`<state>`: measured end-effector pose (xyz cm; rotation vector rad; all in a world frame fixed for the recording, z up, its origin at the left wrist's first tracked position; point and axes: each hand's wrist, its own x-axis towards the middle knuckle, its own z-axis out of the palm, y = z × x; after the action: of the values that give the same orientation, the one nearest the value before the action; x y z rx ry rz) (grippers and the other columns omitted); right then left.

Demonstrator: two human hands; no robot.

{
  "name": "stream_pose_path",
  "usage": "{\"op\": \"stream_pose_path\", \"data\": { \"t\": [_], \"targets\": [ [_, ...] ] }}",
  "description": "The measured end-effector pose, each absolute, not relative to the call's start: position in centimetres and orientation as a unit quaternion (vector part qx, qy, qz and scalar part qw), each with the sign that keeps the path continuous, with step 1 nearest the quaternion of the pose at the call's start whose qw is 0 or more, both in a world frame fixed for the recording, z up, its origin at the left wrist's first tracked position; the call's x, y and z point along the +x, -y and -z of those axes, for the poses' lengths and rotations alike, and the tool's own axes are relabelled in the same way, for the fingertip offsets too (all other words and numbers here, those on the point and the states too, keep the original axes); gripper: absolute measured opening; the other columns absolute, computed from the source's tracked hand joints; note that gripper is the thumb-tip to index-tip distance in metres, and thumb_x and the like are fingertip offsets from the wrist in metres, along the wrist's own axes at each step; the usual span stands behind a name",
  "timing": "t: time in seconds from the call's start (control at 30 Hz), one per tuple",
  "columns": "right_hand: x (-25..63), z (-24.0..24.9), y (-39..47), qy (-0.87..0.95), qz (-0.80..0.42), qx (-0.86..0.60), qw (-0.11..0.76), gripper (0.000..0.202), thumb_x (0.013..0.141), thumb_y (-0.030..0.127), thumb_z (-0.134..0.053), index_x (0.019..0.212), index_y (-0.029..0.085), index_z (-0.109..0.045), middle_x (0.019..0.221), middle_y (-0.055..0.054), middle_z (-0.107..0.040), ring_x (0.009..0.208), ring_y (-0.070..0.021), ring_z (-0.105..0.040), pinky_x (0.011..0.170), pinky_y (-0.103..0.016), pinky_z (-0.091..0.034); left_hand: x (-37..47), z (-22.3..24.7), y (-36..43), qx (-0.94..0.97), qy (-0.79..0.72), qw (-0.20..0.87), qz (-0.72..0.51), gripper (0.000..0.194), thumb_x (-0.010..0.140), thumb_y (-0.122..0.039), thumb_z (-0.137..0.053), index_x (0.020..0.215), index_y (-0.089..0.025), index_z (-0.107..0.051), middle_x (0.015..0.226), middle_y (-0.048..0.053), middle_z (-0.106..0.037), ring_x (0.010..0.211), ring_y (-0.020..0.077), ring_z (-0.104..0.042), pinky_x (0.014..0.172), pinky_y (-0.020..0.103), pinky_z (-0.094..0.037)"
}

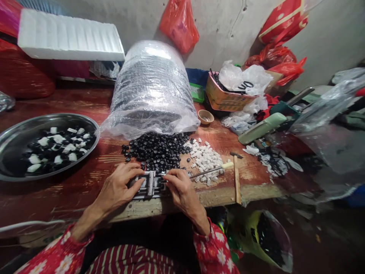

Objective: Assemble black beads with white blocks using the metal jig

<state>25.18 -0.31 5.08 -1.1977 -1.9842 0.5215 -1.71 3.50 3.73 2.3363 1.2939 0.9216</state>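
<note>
1 metal frame (151, 184) on tabletop (107, 156); left hand (117, 184) at its left end, grip slightly parted; right hand (182, 187) opposite, grip's hold unclear.

The wooden workbench (262, 191) is showing a rough front edge. The metal fixture (151, 183) is gleaming; black plastic knobs (159, 151) are shining.

White foam box (72, 37), ribbed, back left; red plastic bag (180, 28), against grey wall (221, 34); pink-rimmed box (228, 99), white plastic bag (258, 75) on top; small tan bowl (206, 121), beside clear-wrapped bundle (152, 82) on desk (88, 97)
</note>
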Motion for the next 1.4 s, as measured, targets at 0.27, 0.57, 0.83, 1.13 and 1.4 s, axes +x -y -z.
{"op": "stream_pose_path", "data": {
  "t": [0.27,0.57,0.83,1.13,1.4],
  "targets": [
    [26.4,-5.0,-1.1,0.742,-0.128,-0.543,0.373,0.023,0.105,0.012,-0.054,0.115,0.021,-0.073,0.108,-0.009,-0.072,0.105,-0.0255,-0.061,0.095,-0.040,-0.050,1.9,-5.7,-3.9,0.844,-0.413,0.084,-0.332,0.013,0.101,-0.025,-0.063,0.103,-0.021,-0.075,0.111,0.008,-0.066,0.104,0.0242,-0.055,0.090,0.039,-0.047],
    [28.2,-4.4,-4.7,0.702,-0.102,-0.668,0.226,0.017,0.102,0.016,-0.062,0.100,0.023,-0.078,0.099,-0.005,-0.077,0.098,-0.0248,-0.066,0.087,-0.032,-0.046,4.8,-4.8,-5.4,0.869,-0.416,0.097,-0.251,0.010,0.096,-0.024,-0.072,0.087,-0.025,-0.077,0.102,0.004,-0.070,0.097,0.0247,-0.053,0.080,0.041,-0.033],
    [30.7,-5.4,-6.5,0.626,-0.038,-0.766,0.139,0.023,0.103,0.020,-0.058,0.113,0.023,-0.079,0.112,-0.008,-0.079,0.106,-0.0250,-0.066,0.085,-0.030,-0.042,3.5,-4.1,-4.7,0.846,-0.404,0.105,-0.333,0.010,0.099,-0.031,-0.069,0.098,-0.027,-0.079,0.111,0.002,-0.074,0.099,0.0231,-0.059,0.087,0.041,-0.037],
    [31.9,-4.6,-7.9,0.649,-0.076,-0.752,0.084,0.025,0.092,0.022,-0.070,0.113,0.032,-0.079,0.104,-0.001,-0.080,0.093,-0.0197,-0.068,0.073,-0.027,-0.037,1.8,-4.1,-3.4,0.794,-0.435,0.114,-0.409,0.013,0.102,-0.032,-0.065,0.098,-0.025,-0.076,0.104,0.003,-0.074,0.100,0.0233,-0.061,0.088,0.040,-0.041],
    [32.3,-4.8,-7.2,0.664,-0.092,-0.736,0.091,0.029,0.090,0.010,-0.068,0.113,0.023,-0.076,0.112,-0.006,-0.075,0.101,-0.0195,-0.066,0.081,-0.026,-0.040,0.4,-3.5,-2.4,0.773,-0.449,0.112,-0.434,0.010,0.100,-0.032,-0.067,0.101,-0.026,-0.075,0.103,0.002,-0.074,0.100,0.0226,-0.062,0.091,0.040,-0.044]
  ]
}}
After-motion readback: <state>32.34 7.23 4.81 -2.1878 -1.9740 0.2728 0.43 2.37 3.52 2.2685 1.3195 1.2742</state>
